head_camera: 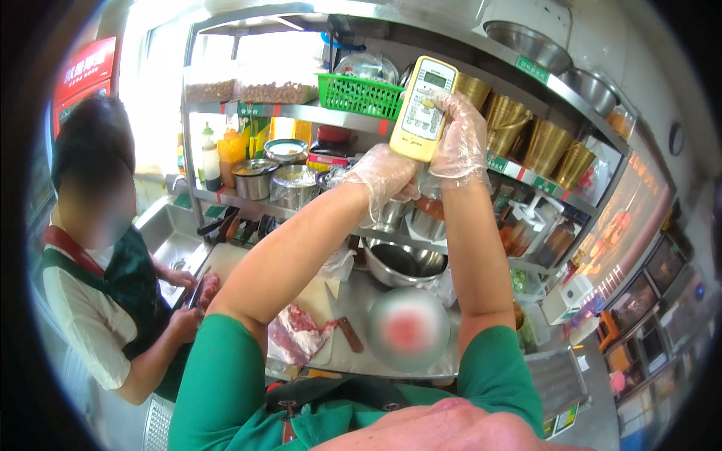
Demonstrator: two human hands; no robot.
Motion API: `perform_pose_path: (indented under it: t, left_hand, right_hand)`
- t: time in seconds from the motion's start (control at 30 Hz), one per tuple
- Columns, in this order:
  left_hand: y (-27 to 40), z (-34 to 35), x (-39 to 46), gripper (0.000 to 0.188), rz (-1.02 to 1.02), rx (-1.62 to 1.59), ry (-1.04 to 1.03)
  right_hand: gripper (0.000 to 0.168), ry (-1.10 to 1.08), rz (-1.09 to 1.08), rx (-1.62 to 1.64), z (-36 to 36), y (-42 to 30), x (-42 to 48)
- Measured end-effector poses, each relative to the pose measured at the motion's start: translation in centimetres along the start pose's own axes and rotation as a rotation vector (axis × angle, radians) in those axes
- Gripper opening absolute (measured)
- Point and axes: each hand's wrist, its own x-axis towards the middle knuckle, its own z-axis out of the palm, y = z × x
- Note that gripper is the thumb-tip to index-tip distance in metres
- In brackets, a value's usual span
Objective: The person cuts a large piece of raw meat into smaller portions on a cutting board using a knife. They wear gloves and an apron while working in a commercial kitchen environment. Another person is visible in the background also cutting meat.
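Observation:
My right hand [459, 135], in a clear plastic glove, grips a yellow-cased air-conditioner remote control [420, 110], its thumb on the button area. The remote is raised in front of the shelving, and its small grey display faces me. Gloved the same way, my left hand [389, 172] is at the remote's lower end with curled fingers; whether it grips the case is hidden. Below my arms, raw meat [299, 332] lies on a cutting board [322, 355]. A wooden-handled knife [351, 334] rests with its blade on that board.
A co-worker [107, 270] at left holds a knife and a piece of meat beside the sink [175, 231]. The metal shelf rack [338, 116] carries a green basket [361, 96], pots and brass-coloured buckets [505, 121]. A steel bowl [403, 276] stands on the counter [361, 282].

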Motion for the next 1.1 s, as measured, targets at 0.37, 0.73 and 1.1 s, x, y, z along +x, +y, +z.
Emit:
perform_pose_path:
  t: [0.37,0.73,1.1]
  left_hand:
    - [6.3,1.4,4.4,0.035,0.070,0.313,0.034]
    - [4.8,1.2,10.6,0.027,0.390,0.816,-0.085]
    - [7.3,2.7,5.8,0.019,0.042,0.399,0.083]
  right_hand:
    - [0.040,0.073,-0.041,-0.012,1.9,-5.1,4.3]
    - [0.042,0.030,-0.116,-0.012,1.2,-6.3,4.4]
    - [0.039,-0.006,-0.114,0.028,0.7,-6.5,3.7]
